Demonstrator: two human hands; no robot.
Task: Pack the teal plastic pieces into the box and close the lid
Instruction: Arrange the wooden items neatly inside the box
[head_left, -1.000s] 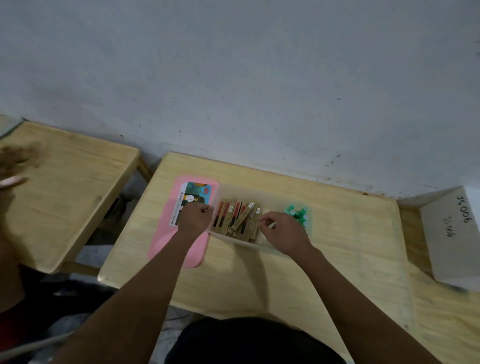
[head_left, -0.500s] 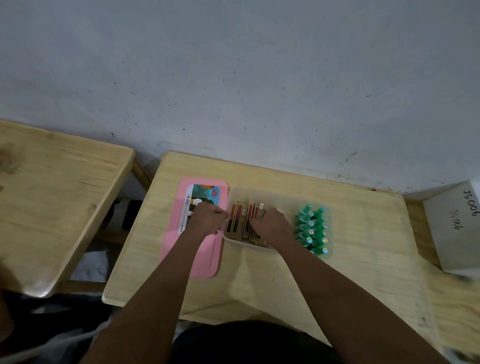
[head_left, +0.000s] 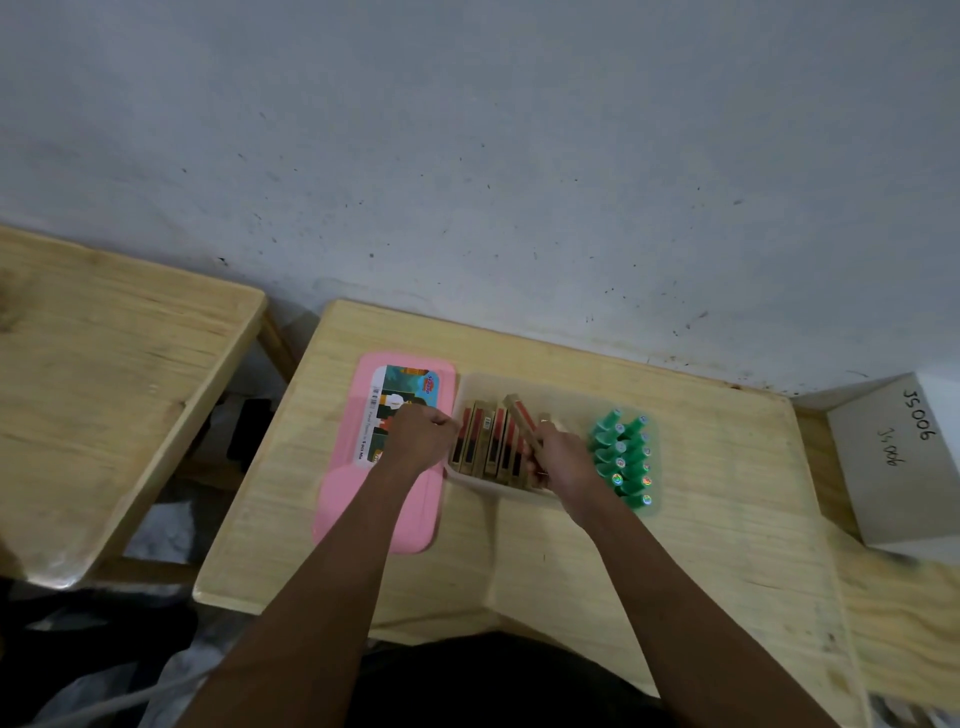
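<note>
A clear plastic box (head_left: 470, 387) sits on the wooden table. Several teal plastic pieces (head_left: 623, 454) stand in rows at its right end. Several tan-and-red wooden sticks (head_left: 485, 441) fill its left part. My right hand (head_left: 563, 460) is inside the box, closed on one stick that tilts up toward the back. My left hand (head_left: 421, 436) is a closed fist at the box's left wall, over the pink lid (head_left: 379, 499), which lies flat on the table left of the box.
A second wooden table (head_left: 104, 384) stands to the left across a gap. A grey cardboard box (head_left: 898, 462) marked JS006 sits at the right edge. A grey wall rises right behind the table.
The view has shifted, bringing the rows of teal pieces into sight. My right hand has moved among the wooden sticks and now lifts one at a tilt. My left hand stays by the box's left wall.
</note>
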